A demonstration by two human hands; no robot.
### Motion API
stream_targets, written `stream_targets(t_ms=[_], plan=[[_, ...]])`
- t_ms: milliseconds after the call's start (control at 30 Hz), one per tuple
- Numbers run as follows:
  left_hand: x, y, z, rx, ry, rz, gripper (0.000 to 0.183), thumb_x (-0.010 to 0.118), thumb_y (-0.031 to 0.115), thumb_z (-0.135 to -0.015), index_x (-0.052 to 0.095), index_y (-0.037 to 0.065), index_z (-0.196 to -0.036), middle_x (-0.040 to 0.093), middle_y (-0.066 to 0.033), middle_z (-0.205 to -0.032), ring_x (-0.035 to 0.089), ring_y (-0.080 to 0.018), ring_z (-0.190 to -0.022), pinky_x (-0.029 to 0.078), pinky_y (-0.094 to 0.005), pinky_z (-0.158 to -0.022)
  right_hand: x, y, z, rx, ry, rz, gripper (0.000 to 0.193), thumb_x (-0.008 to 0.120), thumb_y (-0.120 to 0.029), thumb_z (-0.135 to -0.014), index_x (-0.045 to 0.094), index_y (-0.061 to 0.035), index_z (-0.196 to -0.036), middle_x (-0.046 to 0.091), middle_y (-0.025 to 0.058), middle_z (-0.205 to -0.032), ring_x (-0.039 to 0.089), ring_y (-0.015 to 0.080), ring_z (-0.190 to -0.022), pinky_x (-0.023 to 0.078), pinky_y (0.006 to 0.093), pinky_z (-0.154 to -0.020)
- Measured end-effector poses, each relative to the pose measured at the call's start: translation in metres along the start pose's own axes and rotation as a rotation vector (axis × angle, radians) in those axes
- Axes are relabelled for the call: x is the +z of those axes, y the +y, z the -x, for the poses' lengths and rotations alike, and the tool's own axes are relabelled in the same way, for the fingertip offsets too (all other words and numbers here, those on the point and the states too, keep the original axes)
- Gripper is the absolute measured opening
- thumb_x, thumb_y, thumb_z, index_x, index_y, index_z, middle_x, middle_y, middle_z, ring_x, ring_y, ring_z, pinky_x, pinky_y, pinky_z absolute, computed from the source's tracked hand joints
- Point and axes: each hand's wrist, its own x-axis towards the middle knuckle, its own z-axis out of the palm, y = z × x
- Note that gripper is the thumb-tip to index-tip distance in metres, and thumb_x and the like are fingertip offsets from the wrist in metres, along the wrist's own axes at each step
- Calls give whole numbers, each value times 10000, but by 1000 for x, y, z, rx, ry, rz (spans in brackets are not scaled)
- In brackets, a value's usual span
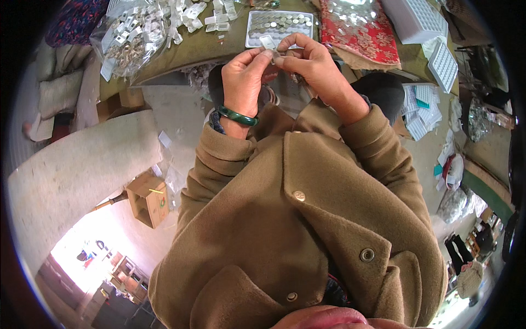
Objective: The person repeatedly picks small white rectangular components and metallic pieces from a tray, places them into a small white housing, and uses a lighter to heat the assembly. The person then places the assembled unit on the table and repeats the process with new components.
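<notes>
Just in front of the table's near edge, my two hands are close together. My left hand, with a dark green bangle at its wrist, pinches a small clear-white plastic box between thumb and fingers. My right hand is closed at the same spot, its thumb and forefinger pressed together by the box's lower end. Whatever lies between those right fingertips is too small to make out. Right behind the hands, a white tray holds rows of small round metallic pieces.
At the table's left lies a clear bag of small plastic boxes and brownish pieces. More loose boxes lie beside it. On the right are a red patterned cloth and stacked white gridded trays. An open carton stands on the floor.
</notes>
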Motion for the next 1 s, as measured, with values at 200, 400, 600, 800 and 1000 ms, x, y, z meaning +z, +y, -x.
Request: stream_targets(t_ms=[200, 400, 600, 800, 1000], plan=[[-2, 10, 5, 15, 28, -117, 199, 638, 105, -930, 668, -8, -1092, 706, -46, -919, 627, -64, -674, 419, -173, -500, 0, -2, -1, -131, -55, -131, 174, 642, -27, -869, 594, -50, -1035, 615, -15, -812, 568, 52, -753, 426, 202, -655], [-3, 10, 2, -318, -1, 586, 157, 643, 154, -933, 646, 32, -1032, 706, -70, -1010, 472, 9, -576, 328, -142, -456, 2, 2, -5, 22, -3, -345, 105, 620, -26, -880, 574, -71, -963, 594, -9, -771, 548, 81, -686, 441, 238, -645], [-8, 9, 2, -441, -58, 830, 221, 564, 136, -984, 587, 18, -1170, 661, -119, -1187, 549, 16, -585, 407, -127, -441, 0, 10, -7, 99, -52, -634, 90, 603, -35, -893, 575, -86, -962, 613, 9, -797, 562, 96, -685, 463, 280, -666], [-12, 8, -2, -570, -37, 970, 244, 545, 94, -991, 574, -15, -1207, 662, -128, -1199, 696, -61, -775, 544, -154, -525, -6, 16, -5, 26, -29, -464, 79, 653, -75, -901, 603, -69, -961, 644, 14, -836, 601, 94, -751, 489, 267, -653], [-15, -4, -12, -484, -122, 796, 237, 571, 136, -997, 591, -8, -1184, 670, -115, -1170, 691, -144, -985, 602, -197, -686, -5, 11, 8, -290, 285, 507, 137, 694, -109, -860, 642, -31, -961, 659, 90, -831, 618, 200, -683, 496, 317, -644]])
